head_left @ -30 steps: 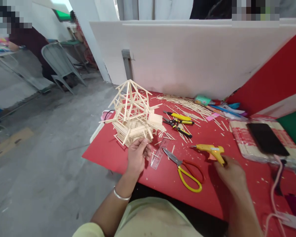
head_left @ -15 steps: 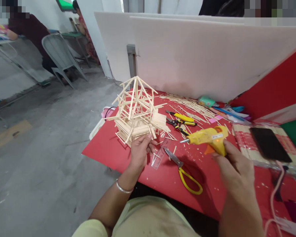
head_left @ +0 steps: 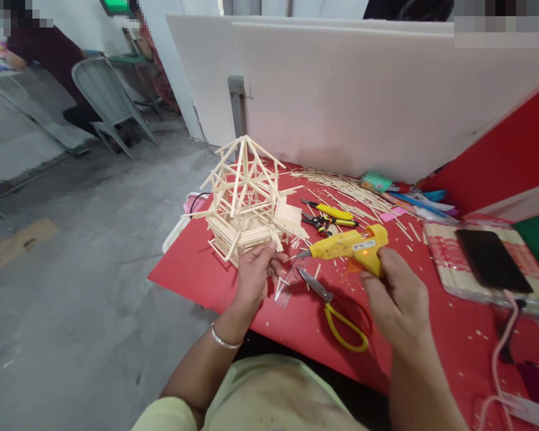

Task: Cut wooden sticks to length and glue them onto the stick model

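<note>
On the red table (head_left: 197, 276), the stick model (head_left: 244, 206) stands with your left hand (head_left: 253, 272) at its front edge, fingers curled — whether they pinch anything is unclear. To the right, the nozzle (head_left: 303, 255) of the yellow glue gun (head_left: 348, 246) now sits near those fingers, farther left than half a second ago, likely within reach of the work — and your right hand (head_left: 402, 302) wraps the gun tightly.

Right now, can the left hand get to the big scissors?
Probably yes: the scissors lie nearby, and the flat, clear ruler between hardly blocks the left hand, which seems busy at the stick model.
</note>
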Demonstrator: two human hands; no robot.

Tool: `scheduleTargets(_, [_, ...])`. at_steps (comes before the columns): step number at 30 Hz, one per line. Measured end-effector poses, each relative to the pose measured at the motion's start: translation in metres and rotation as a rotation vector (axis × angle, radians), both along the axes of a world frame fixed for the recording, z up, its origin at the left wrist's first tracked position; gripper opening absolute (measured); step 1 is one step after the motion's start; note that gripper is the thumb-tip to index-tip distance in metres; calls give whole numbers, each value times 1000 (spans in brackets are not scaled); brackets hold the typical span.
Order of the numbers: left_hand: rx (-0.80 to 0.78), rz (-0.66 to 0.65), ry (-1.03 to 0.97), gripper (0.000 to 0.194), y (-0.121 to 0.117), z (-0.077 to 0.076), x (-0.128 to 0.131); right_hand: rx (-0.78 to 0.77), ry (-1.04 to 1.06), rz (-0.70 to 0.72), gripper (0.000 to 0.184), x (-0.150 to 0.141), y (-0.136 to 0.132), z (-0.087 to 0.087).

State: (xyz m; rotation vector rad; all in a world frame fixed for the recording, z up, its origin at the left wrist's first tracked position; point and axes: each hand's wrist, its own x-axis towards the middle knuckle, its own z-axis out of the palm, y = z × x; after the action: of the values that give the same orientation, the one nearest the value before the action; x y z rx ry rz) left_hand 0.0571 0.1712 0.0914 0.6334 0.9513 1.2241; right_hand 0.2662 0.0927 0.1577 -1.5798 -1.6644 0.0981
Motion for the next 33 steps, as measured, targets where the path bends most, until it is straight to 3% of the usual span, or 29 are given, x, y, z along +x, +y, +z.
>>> scheduleTargets(4, [-2,1,12,35,-1,0,0,-44,-41,24,21,-3,0,0])
scheduleTargets(7, [3,17,11,35,-1,0,0,-15,-141,-45,32,-8,3,2])
scheduleTargets(12, [17,46,4,37,-2,-2,-1,58,-269,-75,24,-17,16,6])
scheduleTargets(15, [20,60,-21,37,-4,-3,-1,121,-453,-118,25,-24,27,10])
scheduleTargets(22, [21,64,-21,36,-8,-5,-3,188,-694,-215,51,-45,51,20])
scheduleTargets(33, [12,63,-43,38,-8,-12,-6,227,-865,-163,34,-54,61,26])
